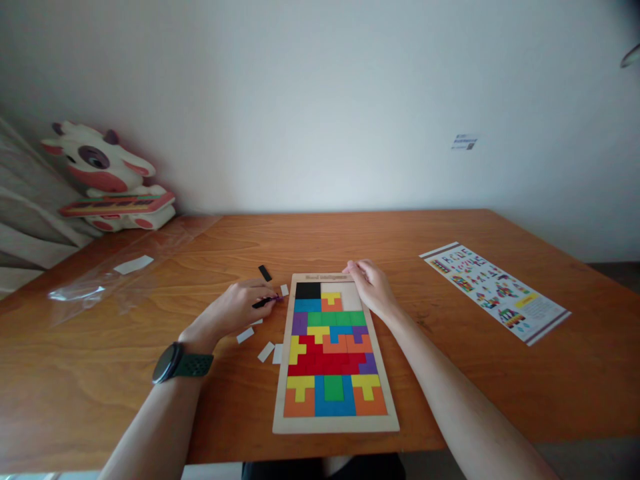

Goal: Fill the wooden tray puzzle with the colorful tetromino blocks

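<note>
A wooden puzzle board (337,424) lies in front of me, filled with coloured block pieces in red, green, blue, yellow, orange, purple and black. Bare wood shows at its upper right. My right hand (373,288) grips the top right edge of the board. Left of the board, my left hand (241,308) is closed with its fingertips pinching a dark puzzle piece (262,303). A bit of purple shows at the fingertips, too blurred to tell if it is a separate piece. Around this hand lie several white pieces (245,335) and a black piece (265,273).
An instruction sheet (497,293) with printed coloured figures lies on the table (480,387) at right. Clear plastic wrapping (95,287) with a white slip is on the left. Behind it a toy cow with a keyboard (120,200) stands near the wall.
</note>
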### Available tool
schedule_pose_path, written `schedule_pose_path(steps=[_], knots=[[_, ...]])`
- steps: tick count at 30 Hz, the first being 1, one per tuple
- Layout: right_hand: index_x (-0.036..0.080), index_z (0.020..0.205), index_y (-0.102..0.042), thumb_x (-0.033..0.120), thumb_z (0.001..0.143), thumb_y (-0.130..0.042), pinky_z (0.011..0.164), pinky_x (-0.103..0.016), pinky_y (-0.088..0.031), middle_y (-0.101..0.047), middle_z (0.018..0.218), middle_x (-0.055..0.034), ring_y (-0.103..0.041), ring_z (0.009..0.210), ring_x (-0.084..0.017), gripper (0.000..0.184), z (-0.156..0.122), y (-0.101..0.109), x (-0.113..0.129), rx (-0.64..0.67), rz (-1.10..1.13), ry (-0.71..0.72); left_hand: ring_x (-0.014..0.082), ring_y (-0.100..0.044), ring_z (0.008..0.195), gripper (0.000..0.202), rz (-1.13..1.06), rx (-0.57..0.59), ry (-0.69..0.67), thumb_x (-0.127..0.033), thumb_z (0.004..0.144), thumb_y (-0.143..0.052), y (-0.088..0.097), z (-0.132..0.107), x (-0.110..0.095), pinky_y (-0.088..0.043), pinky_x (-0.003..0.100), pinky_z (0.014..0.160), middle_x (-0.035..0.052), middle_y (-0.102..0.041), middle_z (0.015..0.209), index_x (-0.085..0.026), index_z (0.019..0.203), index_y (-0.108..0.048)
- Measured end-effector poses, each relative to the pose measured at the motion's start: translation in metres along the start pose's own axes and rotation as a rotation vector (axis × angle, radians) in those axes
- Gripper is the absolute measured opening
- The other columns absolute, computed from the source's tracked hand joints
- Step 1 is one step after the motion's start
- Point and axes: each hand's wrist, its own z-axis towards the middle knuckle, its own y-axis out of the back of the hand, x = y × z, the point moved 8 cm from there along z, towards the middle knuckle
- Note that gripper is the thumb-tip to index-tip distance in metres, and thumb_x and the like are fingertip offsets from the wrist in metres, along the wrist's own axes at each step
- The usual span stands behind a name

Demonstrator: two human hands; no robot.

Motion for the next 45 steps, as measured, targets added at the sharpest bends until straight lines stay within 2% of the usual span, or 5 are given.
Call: schedule_pose_path(steps=[8, 16, 23, 32, 45], knots=[[0.021, 0.083, -0.070, 0.059, 0.094, -0.047, 0.074, -0.034, -0.049, -0.070, 0.087, -0.0086, -0.066, 0.083, -0.023, 0.046, -0.001, -0.002, 0.003, 0.013, 0.039, -0.018, 0.0190, -0.070, 0.093, 0.029, 0.010, -0.142, -0.023, -0.031, 0.098, -0.049, 0.006, 0.003, -0.007, -0.057, 0.029, 0.085, 0.0060, -0.076, 0.104, -0.024, 0.112, -0.074], [0.022, 0.108, -0.069, 0.050, 0.090, -0.060, 0.073, -0.030, -0.055, -0.073, 0.101, -0.0068, -0.068, 0.085, -0.018, 0.034, -0.023, -0.041, 0.035, 0.500, 0.376, -0.102, 0.0191, -0.069, 0.089, 0.024, -0.063, -0.314, -0.093, -0.031, 0.098, -0.053, 0.005, 0.014, -0.053, -0.057, 0.031, 0.081, 0.0071, -0.075, 0.099, -0.022, 0.107, -0.074], [0.022, 0.103, -0.070, 0.045, 0.083, -0.071, 0.073, -0.030, -0.058, -0.073, 0.090, -0.0034, -0.069, 0.079, -0.016, 0.031, -0.030, -0.055, 0.038, 0.611, 0.534, -0.198, 0.0188, -0.067, 0.087, 0.024, -0.086, -0.252, -0.174, -0.027, 0.099, -0.051, -0.006, 0.015, -0.070, -0.056, 0.032, 0.078, 0.0073, -0.074, 0.097, -0.022, 0.110, -0.072], [0.019, 0.094, -0.071, 0.041, 0.073, -0.080, 0.063, -0.026, -0.056, -0.072, 0.077, -0.0014, -0.067, 0.066, -0.013, 0.031, -0.027, -0.060, 0.020, 0.516, 0.606, -0.338, 0.0194, -0.067, 0.095, 0.028, -0.019, -0.335, -0.193, -0.023, 0.096, -0.056, -0.003, 0.015, -0.077, -0.056, 0.034, 0.085, 0.0070, -0.073, 0.107, -0.021, 0.124, -0.063], [0.019, 0.104, -0.068, 0.034, 0.065, -0.085, 0.079, -0.034, -0.055, -0.072, 0.084, -0.0024, -0.070, 0.076, -0.017, 0.046, 0.000, -0.004, -0.041, -0.022, 0.667, -0.440, 0.0217, -0.065, 0.098, 0.024, 0.032, -0.203, -0.075, -0.025, 0.096, -0.053, -0.014, 0.021, -0.068, -0.056, 0.036, 0.086, 0.0079, -0.070, 0.110, -0.019, 0.117, -0.064]])
